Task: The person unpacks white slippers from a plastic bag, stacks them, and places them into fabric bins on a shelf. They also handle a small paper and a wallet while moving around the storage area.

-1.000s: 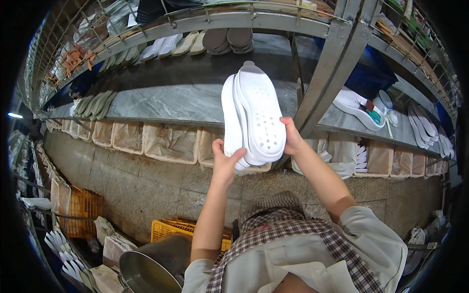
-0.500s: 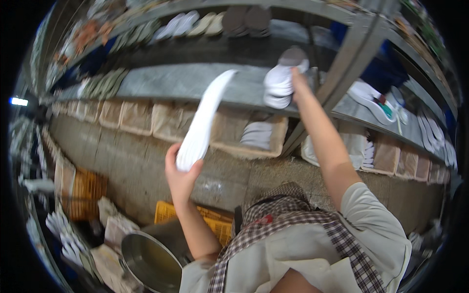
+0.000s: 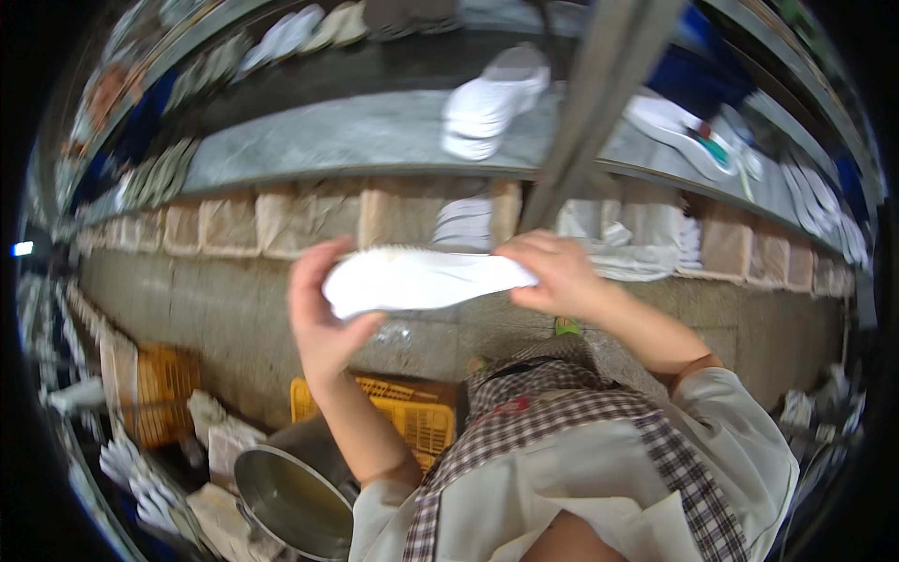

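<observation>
Both hands, left (image 3: 323, 318) and right (image 3: 554, 273), grip a white sole (image 3: 421, 279) above a liquid-filled metal pot (image 3: 286, 501).

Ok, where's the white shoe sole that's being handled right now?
In the head view, the white shoe sole lies crosswise at centre frame, held at its ends by the left hand and right hand, below the grey shelf.
</observation>
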